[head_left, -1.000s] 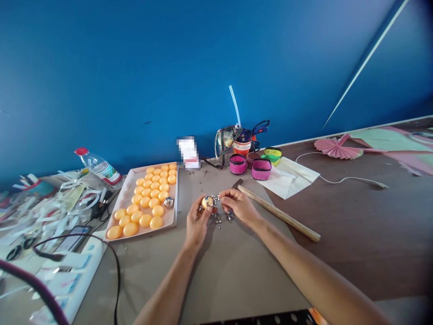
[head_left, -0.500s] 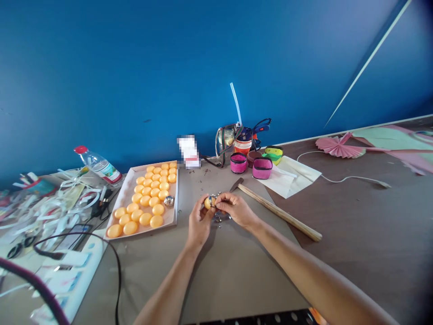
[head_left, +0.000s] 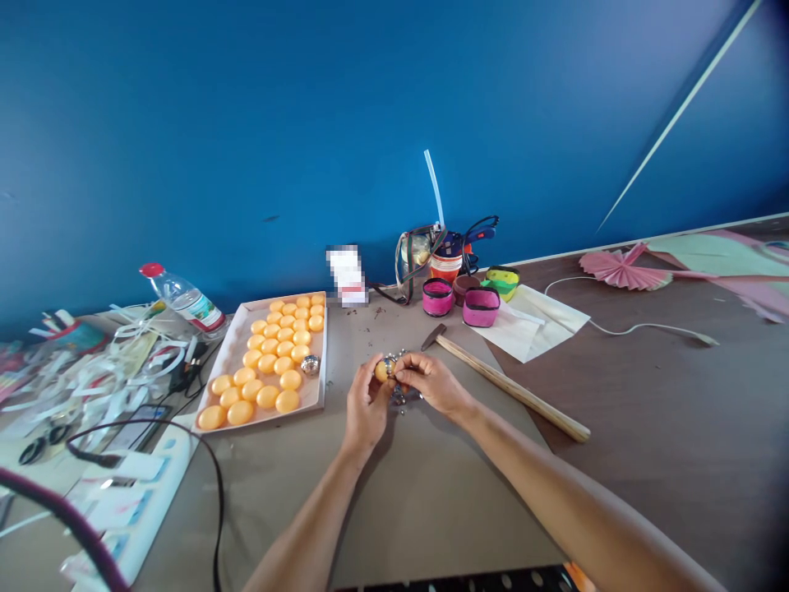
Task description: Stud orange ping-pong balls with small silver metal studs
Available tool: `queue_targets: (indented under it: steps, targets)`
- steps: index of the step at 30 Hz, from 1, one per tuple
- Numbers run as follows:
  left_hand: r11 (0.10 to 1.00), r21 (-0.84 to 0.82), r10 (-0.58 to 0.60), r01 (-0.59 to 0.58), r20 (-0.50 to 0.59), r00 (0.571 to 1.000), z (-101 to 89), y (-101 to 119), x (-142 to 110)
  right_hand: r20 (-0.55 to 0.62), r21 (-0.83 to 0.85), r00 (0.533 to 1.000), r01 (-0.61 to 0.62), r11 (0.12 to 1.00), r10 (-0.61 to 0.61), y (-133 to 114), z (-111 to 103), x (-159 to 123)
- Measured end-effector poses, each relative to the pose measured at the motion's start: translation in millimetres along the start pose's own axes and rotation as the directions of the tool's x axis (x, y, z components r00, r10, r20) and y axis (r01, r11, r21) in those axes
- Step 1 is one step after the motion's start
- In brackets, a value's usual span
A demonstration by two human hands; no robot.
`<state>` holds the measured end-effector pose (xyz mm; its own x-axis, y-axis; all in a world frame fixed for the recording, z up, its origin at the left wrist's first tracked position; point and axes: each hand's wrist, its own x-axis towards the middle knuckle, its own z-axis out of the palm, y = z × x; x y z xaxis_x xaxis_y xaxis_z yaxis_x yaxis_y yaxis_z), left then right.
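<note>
Between the thumb and fingers of my left hand (head_left: pixel 365 415) is an orange table tennis ball (head_left: pixel 383 371), partly covered with shiny silver pieces. My right hand (head_left: pixel 436 385) is pinched against the ball's right side; whatever tiny thing its fingertips hold is hidden. Loose silver pieces (head_left: pixel 399 398) lie on the table beneath both hands. To the left, a shallow white box (head_left: pixel 324 345) carries rows of plain orange balls (head_left: pixel 267 363) and one silver-covered ball (head_left: pixel 310 365) by its right side.
A wooden-handled hammer (head_left: pixel 514 388) lies right of my hands. Behind it stand pink bands (head_left: pixel 481 307) beside white paper (head_left: pixel 542 329). A bottle (head_left: pixel 191 304), white strips (head_left: pixel 99 374), a black cable (head_left: pixel 219 485) and a power strip (head_left: pixel 154 493) crowd the left.
My hands stay together around the ball, which appears slightly turned, with the silver pieces showing differently. The whole view has shifted a little.
</note>
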<state>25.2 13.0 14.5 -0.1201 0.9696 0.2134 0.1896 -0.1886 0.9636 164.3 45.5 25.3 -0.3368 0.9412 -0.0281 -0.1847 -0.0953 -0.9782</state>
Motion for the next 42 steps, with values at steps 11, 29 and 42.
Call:
queue_targets:
  steps: [11,29,42]
  targets:
    - [1.0,-0.017,0.001,-0.001,0.024,1.0,0.7,-5,-1,0.026,-0.035,0.999,-0.021,0.999,0.022,-2,-2,-2]
    - [0.993,0.067,0.098,-0.097,-0.009,0.995,1.9,-1,-4,-0.02,0.124,0.997,-0.078,0.989,0.081,3,2,-2]
    - [0.974,-0.201,-0.108,0.104,-0.006,0.994,4.5,4,1,-0.083,0.045,0.996,0.041,0.998,-0.037,2,-13,5]
